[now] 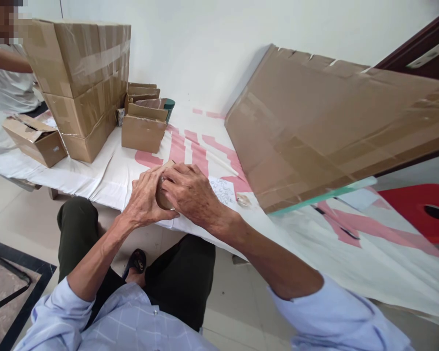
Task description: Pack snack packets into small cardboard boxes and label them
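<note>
Close to the table's front edge, both hands meet around a small brown thing (164,199) that looks like cardboard with a curved edge. Fingers cover most of it, so its exact kind cannot be made out. My left hand (143,197) wraps it from the left, thumb along its lower side. From the right, my right hand (192,192) bends its fingers over its top and near face. A printed sheet (223,190) with small outlined shapes lies just beyond my right hand. Beside that sheet is a small clear-and-tan item (243,200), too blurred to name.
A tall stack of taped cartons (84,92) stands at the left, with an opened box (36,139) before it. An open carton (143,131) holds cardboard pieces. A large cardboard sheet (336,131) leans at the right near a red stool (420,212). Another person (9,78) sits far left.
</note>
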### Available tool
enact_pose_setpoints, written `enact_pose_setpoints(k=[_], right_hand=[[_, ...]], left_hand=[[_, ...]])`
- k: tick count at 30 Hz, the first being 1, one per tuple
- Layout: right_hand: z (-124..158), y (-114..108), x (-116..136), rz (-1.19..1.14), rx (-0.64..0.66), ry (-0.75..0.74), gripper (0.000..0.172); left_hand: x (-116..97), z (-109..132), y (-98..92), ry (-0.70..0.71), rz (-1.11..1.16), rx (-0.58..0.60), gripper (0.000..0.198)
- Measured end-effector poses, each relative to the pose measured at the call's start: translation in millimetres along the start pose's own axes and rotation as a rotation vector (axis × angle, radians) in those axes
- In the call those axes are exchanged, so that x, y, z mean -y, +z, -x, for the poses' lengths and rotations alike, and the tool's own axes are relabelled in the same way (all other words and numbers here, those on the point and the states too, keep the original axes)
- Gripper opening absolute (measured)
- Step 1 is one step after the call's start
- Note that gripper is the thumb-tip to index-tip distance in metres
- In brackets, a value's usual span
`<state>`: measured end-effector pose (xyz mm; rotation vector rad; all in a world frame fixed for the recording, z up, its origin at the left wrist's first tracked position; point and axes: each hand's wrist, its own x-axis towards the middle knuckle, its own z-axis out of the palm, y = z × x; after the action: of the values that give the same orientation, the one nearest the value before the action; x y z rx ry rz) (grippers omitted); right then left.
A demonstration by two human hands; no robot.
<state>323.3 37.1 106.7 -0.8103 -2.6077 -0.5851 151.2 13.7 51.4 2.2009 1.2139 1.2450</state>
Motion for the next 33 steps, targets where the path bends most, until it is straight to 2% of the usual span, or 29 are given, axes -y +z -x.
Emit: enact_pose_setpoints(k=[5, 13, 17, 28, 33], right_hand=[[-6, -6, 0, -0.013, 0.082, 0.018, 0.023], [-13, 1, 2, 0.049, 0.114, 0.031, 0.022], [-15, 1, 4, 0.118, 0.142, 0.001, 0.023], [-10, 5, 5, 0.139, 0.100, -0.019, 0.024], [-7, 4, 1, 0.098, 0.066, 0.007, 0.023]], left_hand=[[-1, -1, -0.1, 0.001, 0.009, -0.002, 0.101], [1, -1, 1.0, -0.001, -0.009, -0.005, 0.105], [-2, 0, 0.9, -0.019, -0.007, -0.015, 0.100], [2, -1, 2.2, -0.005, 0.017, -0.024, 0.098], [-2, -2, -1.9, -0.018, 0.004, -0.023, 0.104]])
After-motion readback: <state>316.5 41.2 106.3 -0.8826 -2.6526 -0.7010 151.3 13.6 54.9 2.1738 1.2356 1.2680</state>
